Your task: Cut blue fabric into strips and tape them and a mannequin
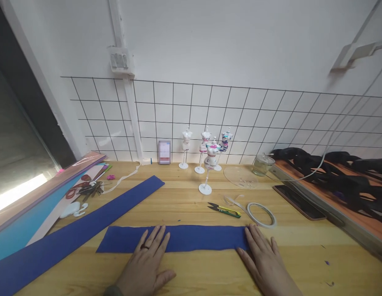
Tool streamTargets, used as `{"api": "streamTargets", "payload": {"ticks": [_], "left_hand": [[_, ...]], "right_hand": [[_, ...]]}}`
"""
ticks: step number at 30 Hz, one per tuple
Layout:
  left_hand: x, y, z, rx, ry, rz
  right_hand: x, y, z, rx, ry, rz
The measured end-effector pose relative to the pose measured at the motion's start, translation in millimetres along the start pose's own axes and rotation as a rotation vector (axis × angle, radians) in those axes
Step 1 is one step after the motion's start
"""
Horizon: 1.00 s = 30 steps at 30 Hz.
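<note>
A blue fabric strip [203, 237] lies flat across the wooden table in front of me. My left hand [147, 261] rests palm down on its left half, fingers spread, a dark ring on one finger. At the strip's right end, my right hand [265, 259] lies flat, its fingertips on the fabric edge and the fingers apart. Neither hand grips anything. A longer blue strip [70, 232] runs diagonally at the left, apart from the first. Yellow-green thread snips [224, 209] lie beyond the short strip, beside a white tape roll [261, 214].
Several small mannequins [211, 164] stand towards the back. A dark phone [298, 202] lies at the right, near black items [335, 174]. A glass jar [263, 164] and a lit phone [164, 152] are near the wall. Ribbons [78, 187] lie at the left.
</note>
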<state>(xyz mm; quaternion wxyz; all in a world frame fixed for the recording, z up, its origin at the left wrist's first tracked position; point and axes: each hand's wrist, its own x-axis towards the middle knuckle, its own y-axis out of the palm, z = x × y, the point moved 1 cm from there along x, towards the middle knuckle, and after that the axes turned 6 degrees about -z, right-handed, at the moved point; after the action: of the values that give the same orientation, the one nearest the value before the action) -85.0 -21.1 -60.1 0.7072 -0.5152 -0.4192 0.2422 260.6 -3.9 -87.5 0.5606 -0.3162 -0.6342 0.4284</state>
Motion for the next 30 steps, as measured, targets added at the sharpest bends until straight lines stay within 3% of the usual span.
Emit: {"api": "streamTargets", "payload": {"ticks": [3,8,11,14,18,30], "left_hand": [[0,-0.4,0,-0.014,0.002,-0.022],[-1,2.0,0,0.056,0.039,-0.075],[-3,7.3,1,0.087,0.063,-0.134],[-3,11.6,2,0.109,0.081,-0.175],[0,10.7,2,0.193,0.097,-0.246],[3,4.4,1,0.207,0.104,-0.337]], "right_hand": [[10,-18,28,0.089,-0.086,0.056],[38,-49,111,0.355,-0.307,0.285],[51,-55,155,0.519,-0.382,0.362],[55,-52,177,0.579,-0.372,0.472],[49,-46,168,0.514,-0.310,0.508],[14,-33,57,0.084,-0.007,0.354]]}}
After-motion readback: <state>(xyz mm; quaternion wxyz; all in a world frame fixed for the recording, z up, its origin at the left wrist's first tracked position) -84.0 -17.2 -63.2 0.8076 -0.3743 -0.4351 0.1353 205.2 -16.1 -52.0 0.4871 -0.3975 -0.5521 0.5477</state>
